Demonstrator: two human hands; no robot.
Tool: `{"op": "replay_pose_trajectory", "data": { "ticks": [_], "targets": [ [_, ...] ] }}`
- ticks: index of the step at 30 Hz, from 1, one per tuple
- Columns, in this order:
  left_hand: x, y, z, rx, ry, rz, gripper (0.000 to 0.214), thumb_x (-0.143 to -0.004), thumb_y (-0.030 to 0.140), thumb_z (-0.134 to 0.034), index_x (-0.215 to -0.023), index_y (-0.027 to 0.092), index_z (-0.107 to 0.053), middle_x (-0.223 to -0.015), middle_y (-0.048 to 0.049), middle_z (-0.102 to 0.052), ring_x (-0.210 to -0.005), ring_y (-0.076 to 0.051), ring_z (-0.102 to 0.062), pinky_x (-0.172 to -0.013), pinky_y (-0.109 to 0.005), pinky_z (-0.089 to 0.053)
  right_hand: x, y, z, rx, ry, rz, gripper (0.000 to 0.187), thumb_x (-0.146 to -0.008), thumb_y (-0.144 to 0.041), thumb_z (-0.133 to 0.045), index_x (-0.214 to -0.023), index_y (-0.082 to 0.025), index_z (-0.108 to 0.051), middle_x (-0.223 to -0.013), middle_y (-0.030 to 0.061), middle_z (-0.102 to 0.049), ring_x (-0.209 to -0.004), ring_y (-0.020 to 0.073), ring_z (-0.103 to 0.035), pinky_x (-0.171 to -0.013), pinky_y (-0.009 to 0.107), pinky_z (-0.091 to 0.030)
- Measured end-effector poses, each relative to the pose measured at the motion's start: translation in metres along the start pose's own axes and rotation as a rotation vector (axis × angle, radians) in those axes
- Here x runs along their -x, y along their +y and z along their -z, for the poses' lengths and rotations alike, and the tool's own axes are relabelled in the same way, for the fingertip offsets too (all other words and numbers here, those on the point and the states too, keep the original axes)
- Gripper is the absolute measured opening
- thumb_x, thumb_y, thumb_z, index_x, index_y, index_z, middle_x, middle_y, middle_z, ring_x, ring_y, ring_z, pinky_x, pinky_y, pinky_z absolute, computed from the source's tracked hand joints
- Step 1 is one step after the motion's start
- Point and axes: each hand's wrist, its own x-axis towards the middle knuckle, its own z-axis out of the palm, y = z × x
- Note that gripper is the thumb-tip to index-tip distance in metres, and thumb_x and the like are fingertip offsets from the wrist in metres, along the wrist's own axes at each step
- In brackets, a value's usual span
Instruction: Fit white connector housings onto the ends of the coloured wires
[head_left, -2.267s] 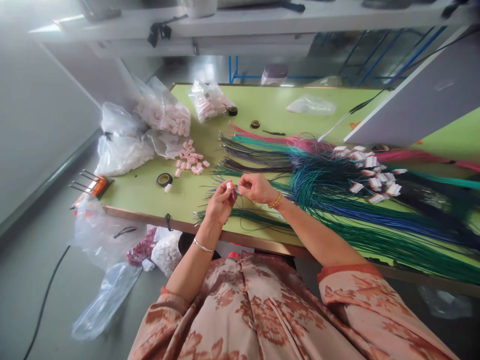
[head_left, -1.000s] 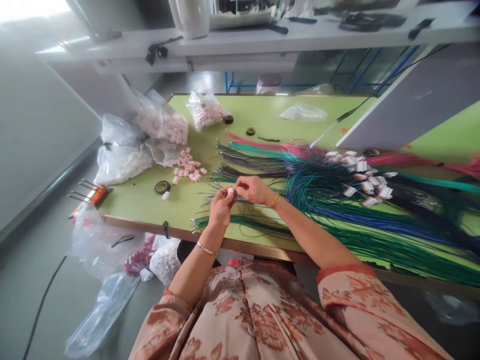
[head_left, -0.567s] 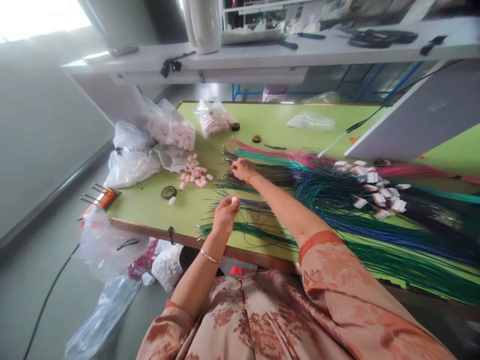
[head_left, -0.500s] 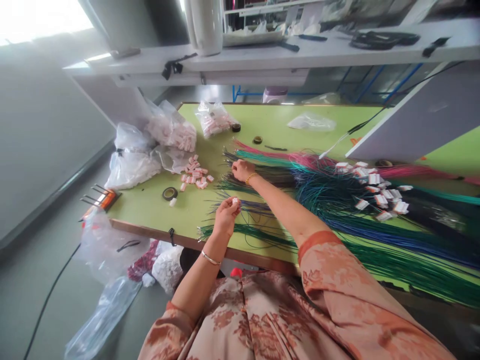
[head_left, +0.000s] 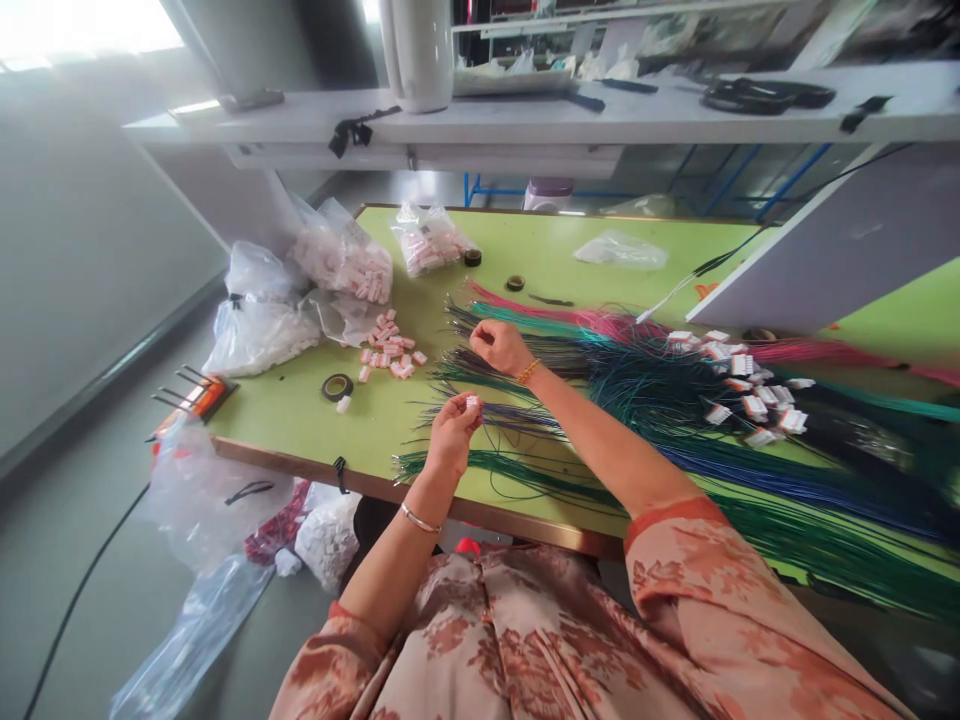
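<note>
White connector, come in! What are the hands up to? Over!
Left hand pinching white connector. Right hand at dark wires, grip unclear. Green wires pass beneath left wrist.

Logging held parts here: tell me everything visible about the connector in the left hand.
The connector is a small block, white with some reddish, plastic by its look, white face showing. The left hand pinches it over the green table, near loose wires, hiding part of it. Whether wires sit in it is too small to tell.
</note>
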Motion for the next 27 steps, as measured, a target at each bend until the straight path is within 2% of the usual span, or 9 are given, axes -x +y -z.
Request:
{"op": "replay_pose_trajectory", "data": {
  "ticks": [6,11,16,27],
  "targets": [
    [-0.009,0.011,-0.01,0.068,-0.059,0.015,0.026,-0.067,0.014,-0.079,-0.089,0.016,-0.065,-0.085,-0.0011,-0.064,-0.072,-0.008,-0.056,-0.066,-0.021,-0.043,0.048,-0.017,0.018,-0.184,0.026,-0.047,0.015,-0.075,-0.031,-0.059,-0.071,-0.016,-0.062,-0.067,0.0012,-0.064,-0.059,0.0113,-0.052,-0.058,0.023,-0.04],
    [-0.016,0.012,-0.019,0.101,-0.071,0.064,0.022,-0.07,0.01,-0.075,-0.088,0.017,-0.064,-0.083,-0.0004,-0.062,-0.07,-0.008,-0.056,-0.065,-0.02,-0.045,0.076,-0.019,0.025,-0.188,0.05,-0.045,0.015,-0.074,-0.03,-0.06,-0.071,-0.016,-0.064,-0.067,0.0015,-0.064,-0.059,0.011,-0.051,-0.058,0.023,-0.04],
    [-0.014,0.01,-0.026,0.116,-0.086,0.095,0.019,-0.073,0.006,-0.072,-0.087,0.016,-0.065,-0.081,0.0004,-0.06,-0.067,-0.007,-0.056,-0.062,-0.018,-0.044,0.086,-0.014,0.026,-0.111,0.044,-0.045,0.012,-0.071,-0.028,-0.061,-0.069,-0.016,-0.064,-0.064,0.0,-0.061,-0.056,0.0099,-0.046,-0.056,0.023,-0.036],
    [-0.012,0.008,-0.032,0.084,-0.085,0.085,0.021,-0.072,0.006,-0.074,-0.087,0.017,-0.065,-0.083,0.0012,-0.061,-0.066,-0.005,-0.057,-0.065,-0.019,-0.048,0.091,-0.015,0.024,-0.118,0.034,-0.084,0.015,-0.072,-0.03,-0.06,-0.067,-0.016,-0.063,-0.057,-0.0022,-0.054,-0.051,0.0087,-0.04,-0.051,0.023,-0.031]
  ]
}}
